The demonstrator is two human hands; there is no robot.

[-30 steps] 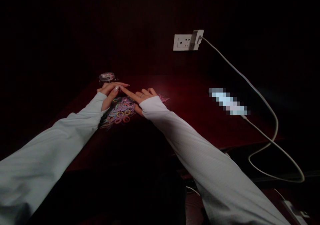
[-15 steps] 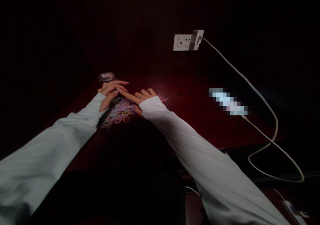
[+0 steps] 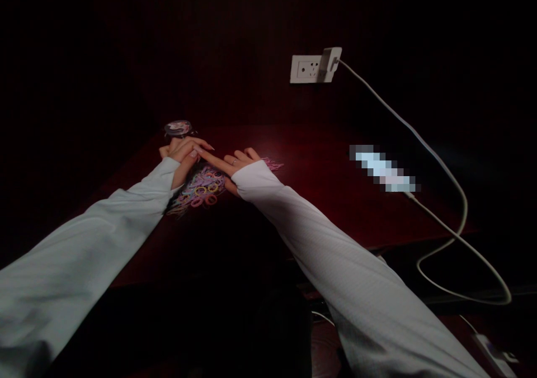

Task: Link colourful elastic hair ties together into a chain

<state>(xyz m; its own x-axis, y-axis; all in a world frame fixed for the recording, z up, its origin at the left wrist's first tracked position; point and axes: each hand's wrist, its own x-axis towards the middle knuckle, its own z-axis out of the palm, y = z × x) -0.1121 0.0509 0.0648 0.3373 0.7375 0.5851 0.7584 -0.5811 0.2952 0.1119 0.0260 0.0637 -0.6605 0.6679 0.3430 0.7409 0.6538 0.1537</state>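
From where I stand, two long, loose sleeves: left sleeve (image 3: 96, 238) pale grey with a greenish tinge, plain, creased, dark patch low down (shadow or fabric, can't tell). Right sleeve (image 3: 319, 249) light grey, finely textured, softly wrinkled, whiter at the cuff (image 3: 251, 178). Thin ring (image 3: 234, 162) on the right hand (image 3: 237, 164), longish nails (image 3: 193, 154) on the left hand (image 3: 179, 152).

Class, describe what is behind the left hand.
Beyond the left hand, a round object with a pinkish top shows. The hand covers its lower part, which cannot be seen.
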